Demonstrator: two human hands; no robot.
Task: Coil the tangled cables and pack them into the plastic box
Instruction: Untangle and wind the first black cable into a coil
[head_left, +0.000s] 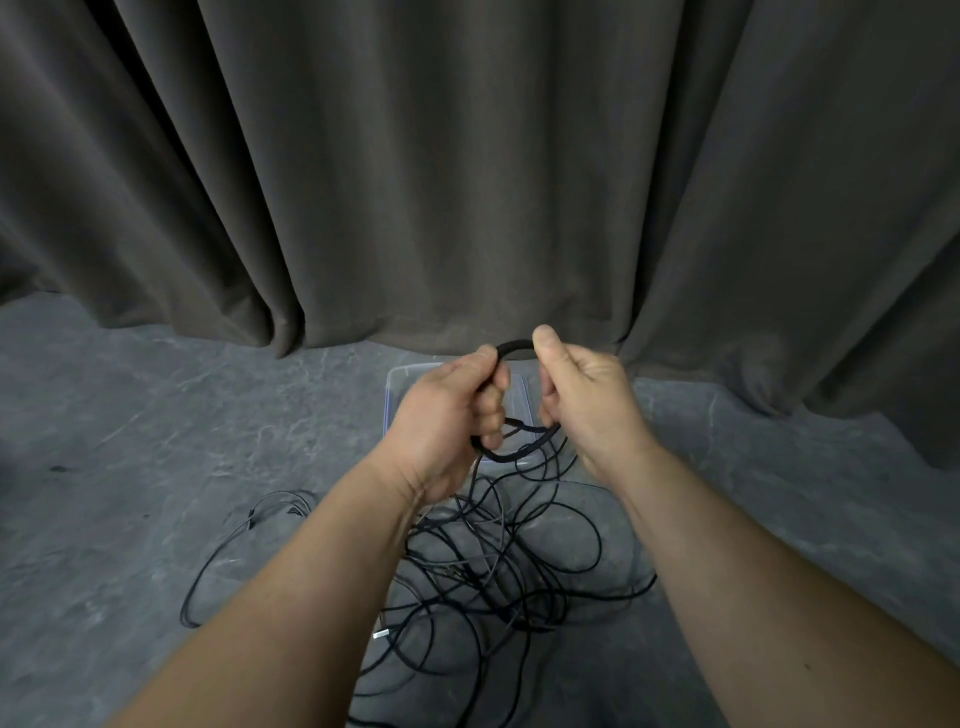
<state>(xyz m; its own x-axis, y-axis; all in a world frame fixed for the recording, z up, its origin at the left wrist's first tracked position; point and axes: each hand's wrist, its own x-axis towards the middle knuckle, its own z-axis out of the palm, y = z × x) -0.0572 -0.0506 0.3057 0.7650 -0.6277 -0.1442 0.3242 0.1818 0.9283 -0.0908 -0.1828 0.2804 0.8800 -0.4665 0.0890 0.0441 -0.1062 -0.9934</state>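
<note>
Both hands raised over the cable tangle, one black cable looped between them.

Far left, a thin loose cable loop (218, 566) trails across the grey table (130, 415). Left hand (447, 415): grip closed, fingers curled round the thick black cable (514, 347), which arcs up over to the right hand (587, 400), pinched there under the thumb, fingers curled. Below and between the forearms lies the tangled pile of cables (498, 561), strands rising to the hands. Behind the hands sits the clear plastic box (402, 379), partly hidden. Dark curtain (467, 156) hangs behind everything.
</note>
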